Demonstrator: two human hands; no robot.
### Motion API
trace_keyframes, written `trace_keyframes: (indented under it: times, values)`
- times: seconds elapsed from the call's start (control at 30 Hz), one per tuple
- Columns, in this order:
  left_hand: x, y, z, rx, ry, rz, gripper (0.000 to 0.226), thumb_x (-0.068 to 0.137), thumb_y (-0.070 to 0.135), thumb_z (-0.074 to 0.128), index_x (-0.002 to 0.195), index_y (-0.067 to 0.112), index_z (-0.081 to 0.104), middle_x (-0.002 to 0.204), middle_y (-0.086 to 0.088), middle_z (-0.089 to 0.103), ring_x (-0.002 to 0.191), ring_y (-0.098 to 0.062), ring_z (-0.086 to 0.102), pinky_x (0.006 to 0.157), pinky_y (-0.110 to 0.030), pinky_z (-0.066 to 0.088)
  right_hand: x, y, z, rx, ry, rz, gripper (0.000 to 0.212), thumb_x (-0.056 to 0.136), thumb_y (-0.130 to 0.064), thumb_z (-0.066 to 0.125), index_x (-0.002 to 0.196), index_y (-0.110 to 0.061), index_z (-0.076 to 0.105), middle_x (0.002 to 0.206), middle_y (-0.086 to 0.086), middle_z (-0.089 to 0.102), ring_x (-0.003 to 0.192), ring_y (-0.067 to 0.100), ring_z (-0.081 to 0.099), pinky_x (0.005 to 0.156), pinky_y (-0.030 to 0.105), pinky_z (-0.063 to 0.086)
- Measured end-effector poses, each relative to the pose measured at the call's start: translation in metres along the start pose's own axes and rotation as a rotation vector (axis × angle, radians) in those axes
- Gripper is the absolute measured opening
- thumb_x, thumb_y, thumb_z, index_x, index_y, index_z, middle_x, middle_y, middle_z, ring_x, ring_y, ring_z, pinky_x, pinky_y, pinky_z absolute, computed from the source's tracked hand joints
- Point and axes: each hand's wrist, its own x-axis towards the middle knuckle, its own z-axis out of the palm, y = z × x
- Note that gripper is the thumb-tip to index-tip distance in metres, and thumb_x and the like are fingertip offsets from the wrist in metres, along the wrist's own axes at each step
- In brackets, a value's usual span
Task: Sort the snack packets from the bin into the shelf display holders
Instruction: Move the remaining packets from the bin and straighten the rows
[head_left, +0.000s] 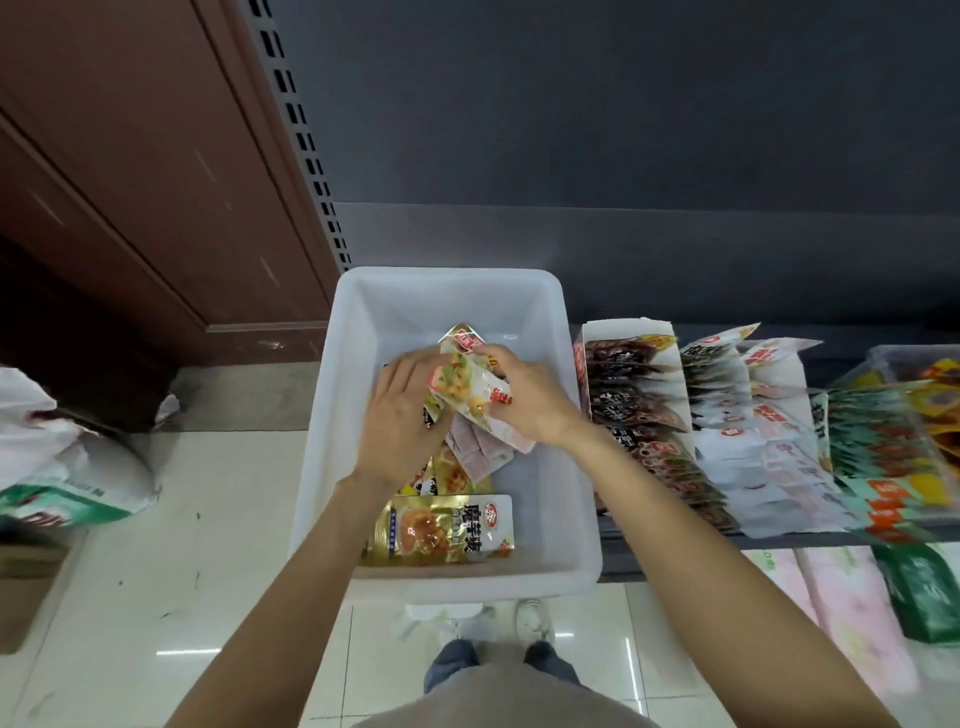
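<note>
Pale glossy floor tiles (218, 525) run under a white plastic bin (582, 551) that stands against the dark shelf (623, 260), and the sorting is best judged from the bin's near edge outward. Nearest, flat against the near wall of the bin, lies a gold packet (441, 530), face up and untouched. Beyond it, around the middle of the bin, a loose heap of snack packets (475, 457) sits under both hands. The left hand (402, 415) lies over the heap with its fingers spread and fairly straight, pressing or steadying rather than closing on anything. The right hand (524, 400) has its grip closed on a white-and-green packet (470, 389), fingers curled round its right edge, the packet lifted clear of the heap between the two hands. Further right, along the shelf's front edge, stand the display holders (628, 332), their rows of dark, white and green packets overlapping like tiles. To do this step well, I judge it wise to read the packet's face before moving, match it to the row of like colour, and slide it in upright behind its fellows. The slick film may slip, so a firm hold on the sealed edge seems safest.
</note>
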Motion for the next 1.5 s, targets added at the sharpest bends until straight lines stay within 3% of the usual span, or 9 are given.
trace_keyframes:
  times: [0.1,0.2,0.27,0.43,0.67,0.83,1.13,1.33,1.5]
  values:
    - [0.005,0.019,-0.019,0.011,-0.253,0.105,0.059,0.079,0.044,0.053,0.134,0.025,0.047,0.140,0.006,0.047,0.136,-0.016,0.032,0.114,-0.039,0.017,-0.029,-0.004,-0.041,-0.055,-0.112,-0.083,0.054,0.080,-0.015,0.073,0.128,-0.030,0.053,0.120,-0.005,0.064,0.114,0.011,0.056,0.087,0.025,0.043]
    - [0.014,0.055,-0.029,0.017,-0.418,0.063,0.041,0.084,0.044,0.053,0.118,0.023,0.061,0.113,0.001,0.067,0.109,-0.021,0.059,0.092,-0.034,0.043,-0.059,-0.002,-0.079,-0.003,0.003,-0.081,0.042,0.076,-0.016,0.077,0.111,-0.034,0.062,0.103,-0.009,0.067,0.094,0.002,0.059,0.078,0.023,0.047]
    - [0.019,0.084,-0.031,-0.107,-0.476,0.039,0.028,0.087,0.041,0.055,0.104,0.021,0.065,0.098,0.003,0.071,0.091,-0.017,0.065,0.075,-0.032,0.049,-0.078,0.005,-0.105,0.208,0.152,-0.045,0.041,0.075,-0.010,0.077,0.106,-0.032,0.062,0.095,-0.010,0.067,0.082,0.001,0.062,0.069,0.021,0.050]
    - [0.043,0.153,-0.012,-0.443,-0.573,0.018,0.006,0.088,0.029,0.064,0.093,0.030,0.065,0.094,0.011,0.072,0.081,-0.001,0.066,0.074,-0.023,0.052,-0.131,0.057,-0.151,0.714,0.392,0.068,0.030,0.079,-0.003,0.073,0.105,-0.014,0.066,0.090,-0.001,0.074,0.085,0.012,0.069,0.070,0.025,0.055]
    - [0.088,0.253,0.057,-0.234,-0.265,0.200,0.013,0.082,0.028,0.070,0.094,0.025,0.072,0.088,0.008,0.073,0.082,-0.012,0.067,0.074,-0.032,0.052,-0.183,0.130,-0.200,0.628,0.703,0.006,0.021,0.088,-0.002,0.063,0.081,-0.021,0.060,0.076,-0.012,0.067,0.079,0.004,0.067,0.066,0.024,0.058]
    - [0.133,0.302,0.102,-0.047,-0.114,0.384,0.009,0.084,0.028,0.065,0.088,0.024,0.071,0.078,0.006,0.071,0.072,-0.016,0.062,0.078,-0.026,0.038,-0.185,0.174,-0.228,0.214,0.907,-0.068,0.007,0.091,-0.015,0.061,0.090,-0.019,0.056,0.082,0.001,0.063,0.080,0.019,0.066,0.074,0.040,0.057]
    - [0.155,0.291,0.150,0.412,-0.336,0.417,0.034,0.089,0.038,0.055,0.122,0.028,0.057,0.108,0.002,0.068,0.105,-0.019,0.059,0.106,-0.038,0.023,-0.161,0.218,-0.242,-0.007,0.731,-0.090,0.008,0.090,-0.014,0.062,0.097,-0.013,0.058,0.080,-0.004,0.060,0.077,0.014,0.063,0.070,0.040,0.053]
    - [0.138,0.292,0.158,0.670,-0.453,0.508,0.026,0.095,0.029,0.044,0.109,0.033,0.066,0.099,0.004,0.071,0.103,-0.017,0.059,0.114,-0.040,0.008,-0.166,0.235,-0.261,0.060,0.917,-0.108,0.007,0.091,-0.017,0.061,0.097,-0.017,0.058,0.089,-0.003,0.065,0.084,0.017,0.066,0.070,0.042,0.054]
    - [0.123,0.290,0.162,0.697,-0.434,0.540,0.025,0.094,0.026,0.046,0.102,0.030,0.070,0.092,0.003,0.071,0.097,-0.016,0.061,0.114,-0.039,0.007,-0.147,0.232,-0.247,0.081,0.746,-0.129,0.008,0.090,-0.018,0.060,0.098,-0.016,0.059,0.086,-0.003,0.065,0.081,0.015,0.065,0.070,0.042,0.054]
